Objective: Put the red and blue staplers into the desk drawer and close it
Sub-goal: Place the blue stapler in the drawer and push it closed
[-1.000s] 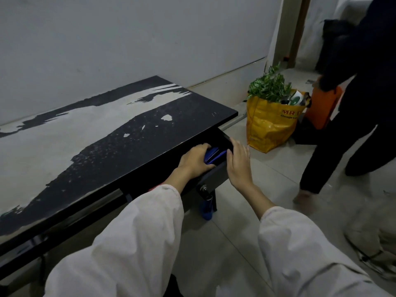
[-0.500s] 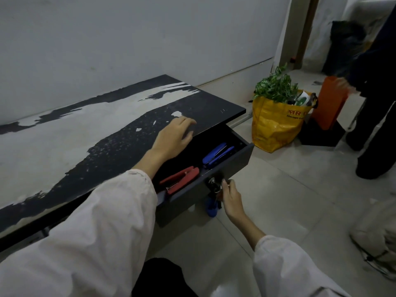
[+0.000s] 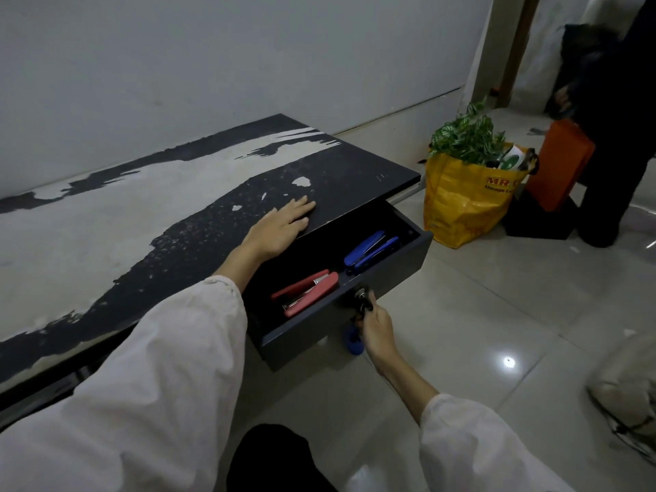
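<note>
The dark desk drawer (image 3: 397,269) stands pulled out from under the worn black desk top (image 3: 149,221). Inside it lie the red stapler (image 3: 308,291) on the left and the blue stapler (image 3: 369,251) to its right, side by side. My left hand (image 3: 282,225) rests flat on the desk top just behind the drawer, fingers apart, holding nothing. My right hand (image 3: 372,326) is below the drawer front, its fingers pinched on the key (image 3: 362,300) in the drawer's lock. A blue tag (image 3: 353,340) hangs by that hand.
A yellow bag (image 3: 461,200) with a green plant stands on the tiled floor right of the desk. An orange bag (image 3: 559,165) and a person in dark clothes (image 3: 617,136) are behind it. A pale bag (image 3: 628,388) lies at the right edge.
One second ago both hands were at the drawer, left hand inside on the blue stapler. The drawer now stands wider open, my left hand lies on the desk top, my right hand holds the key.
</note>
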